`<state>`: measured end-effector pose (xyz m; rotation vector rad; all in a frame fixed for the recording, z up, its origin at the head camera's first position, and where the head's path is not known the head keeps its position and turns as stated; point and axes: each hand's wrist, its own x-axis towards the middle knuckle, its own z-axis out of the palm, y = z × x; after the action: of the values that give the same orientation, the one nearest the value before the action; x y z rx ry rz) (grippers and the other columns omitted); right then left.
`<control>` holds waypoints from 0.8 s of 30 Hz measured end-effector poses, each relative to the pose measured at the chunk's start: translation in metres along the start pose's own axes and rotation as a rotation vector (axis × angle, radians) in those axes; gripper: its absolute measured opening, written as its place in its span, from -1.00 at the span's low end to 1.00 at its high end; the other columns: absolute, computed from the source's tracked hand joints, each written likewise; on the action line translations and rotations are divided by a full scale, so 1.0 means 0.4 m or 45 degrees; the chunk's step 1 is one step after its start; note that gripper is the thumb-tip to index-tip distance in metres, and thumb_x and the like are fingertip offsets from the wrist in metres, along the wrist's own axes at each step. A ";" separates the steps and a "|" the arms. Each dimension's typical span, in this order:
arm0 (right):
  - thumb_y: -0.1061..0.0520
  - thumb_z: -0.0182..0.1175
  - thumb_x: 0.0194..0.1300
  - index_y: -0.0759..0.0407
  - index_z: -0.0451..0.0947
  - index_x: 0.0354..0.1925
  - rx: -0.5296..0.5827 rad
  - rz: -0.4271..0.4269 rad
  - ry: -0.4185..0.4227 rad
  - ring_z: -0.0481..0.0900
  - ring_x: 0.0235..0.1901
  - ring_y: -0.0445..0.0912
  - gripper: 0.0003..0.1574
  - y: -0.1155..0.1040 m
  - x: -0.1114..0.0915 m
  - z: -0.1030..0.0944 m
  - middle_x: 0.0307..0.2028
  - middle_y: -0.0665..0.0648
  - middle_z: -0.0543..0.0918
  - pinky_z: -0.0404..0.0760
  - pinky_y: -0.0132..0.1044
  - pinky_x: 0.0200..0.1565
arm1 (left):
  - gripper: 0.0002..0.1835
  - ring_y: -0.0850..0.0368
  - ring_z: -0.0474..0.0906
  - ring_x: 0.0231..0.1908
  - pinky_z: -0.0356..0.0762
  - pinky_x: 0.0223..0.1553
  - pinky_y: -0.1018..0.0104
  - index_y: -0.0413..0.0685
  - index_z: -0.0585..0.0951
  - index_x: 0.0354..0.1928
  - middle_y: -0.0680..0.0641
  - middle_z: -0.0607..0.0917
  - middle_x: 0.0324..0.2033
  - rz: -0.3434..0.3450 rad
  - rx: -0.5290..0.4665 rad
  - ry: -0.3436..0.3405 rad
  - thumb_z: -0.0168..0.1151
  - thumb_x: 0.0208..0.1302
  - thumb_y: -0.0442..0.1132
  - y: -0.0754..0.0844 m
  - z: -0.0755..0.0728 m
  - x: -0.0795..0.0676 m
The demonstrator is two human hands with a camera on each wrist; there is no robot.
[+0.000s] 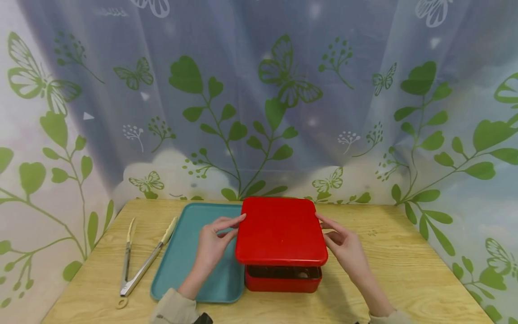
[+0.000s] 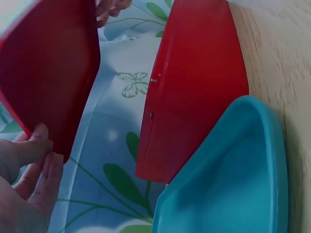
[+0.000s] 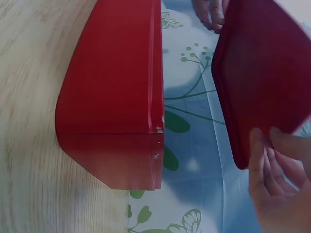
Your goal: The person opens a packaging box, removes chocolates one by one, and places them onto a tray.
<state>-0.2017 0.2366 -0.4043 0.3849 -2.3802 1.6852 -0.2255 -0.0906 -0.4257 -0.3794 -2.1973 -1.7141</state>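
A square red lid (image 1: 281, 231) is held level between both hands, raised above a red box (image 1: 283, 283). My left hand (image 1: 214, 240) pinches its left edge between thumb and fingers. At the opposite edge my right hand (image 1: 344, 247) pinches it the same way. Both wrist views show a gap between the lid (image 2: 53, 73) and the box's rim (image 3: 158, 97). Through the front gap in the head view, the box's dark inside shows with a small pale spot; the lid hides the rest.
A teal tray (image 1: 182, 252) lies left of the box, close against it. Further left, metal tongs (image 1: 141, 270) with pale tips lie spread on the wooden table (image 1: 396, 252). Behind the table hangs a curtain (image 1: 243, 135) printed with leaves and butterflies.
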 end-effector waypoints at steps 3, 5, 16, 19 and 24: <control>0.31 0.24 0.41 0.17 0.59 0.28 -0.052 -0.060 0.105 0.74 -0.31 -0.25 -0.51 -0.001 -0.004 0.007 -0.06 0.29 0.69 0.53 -0.38 -0.48 | -0.55 0.16 0.70 -0.16 0.66 -0.19 0.45 0.14 0.77 0.08 0.03 0.79 -0.16 0.064 -0.003 0.007 0.42 0.19 -0.47 0.003 0.001 -0.001; 0.29 0.25 0.42 0.16 0.62 0.24 -0.074 -0.084 0.148 0.72 -0.37 -0.25 -0.55 -0.003 -0.006 0.011 -0.09 0.26 0.71 0.44 -0.38 -0.57 | -0.58 0.19 0.70 -0.22 0.60 -0.28 0.49 0.12 0.78 0.06 0.04 0.79 -0.20 0.117 -0.003 0.028 0.42 0.19 -0.44 0.006 0.003 -0.002; 0.24 0.32 0.36 0.24 0.77 -0.17 -0.090 -0.181 0.223 0.70 -0.56 -0.11 -0.87 -0.019 -0.006 0.030 -0.39 0.07 0.77 0.72 -0.29 -0.43 | -0.76 0.21 0.60 -0.14 0.60 -0.25 0.54 -0.12 0.82 -0.11 -0.03 0.69 -0.17 0.356 -0.011 0.245 0.42 0.16 -0.40 0.009 0.007 0.003; 0.21 0.34 0.35 0.23 0.78 -0.21 -0.089 -0.167 0.220 0.69 -0.57 -0.09 -0.88 -0.016 -0.006 0.028 -0.39 0.05 0.72 0.72 -0.26 -0.43 | -0.77 0.29 0.65 -0.15 0.62 -0.22 0.52 -0.12 0.82 -0.11 -0.03 0.76 -0.19 0.254 -0.080 0.243 0.44 0.16 -0.38 0.013 0.005 0.001; 0.20 0.35 0.34 0.23 0.79 -0.16 -0.080 -0.166 0.215 0.71 -0.44 -0.13 -0.84 -0.005 -0.005 0.026 -0.28 0.13 0.69 0.74 -0.26 -0.37 | -0.75 0.30 0.69 -0.23 0.60 -0.29 0.53 -0.10 0.80 -0.04 -0.10 0.80 -0.22 0.090 -0.181 0.201 0.42 0.22 -0.33 0.015 0.004 0.000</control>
<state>-0.1994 0.2263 -0.4066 0.3630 -2.2298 1.5184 -0.2230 -0.0875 -0.4207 -0.3392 -1.9361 -1.8024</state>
